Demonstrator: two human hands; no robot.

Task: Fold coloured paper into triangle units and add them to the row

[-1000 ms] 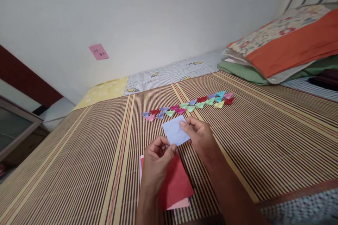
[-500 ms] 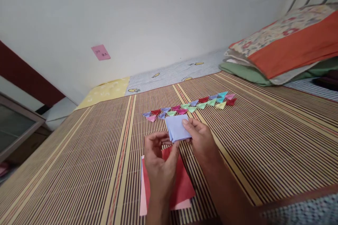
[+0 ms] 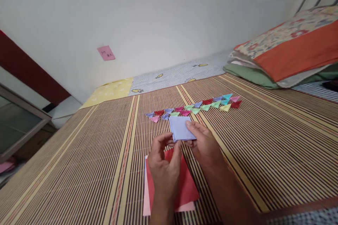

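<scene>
Blue paper (image 3: 180,128), folded into a square, is pinched in our right hand (image 3: 207,144), thumb on top. Our left hand (image 3: 164,165) touches its lower-left corner; whether it grips, we cannot tell. Below, a red sheet (image 3: 188,182) lies on the striped mat (image 3: 105,161); beyond, small folded papers (image 3: 195,111).

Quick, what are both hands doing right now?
Left hand: half-curled at the blue paper; can't tell if it's gripping.
Right hand: closed, holding the blue paper, thumb on top.
</scene>
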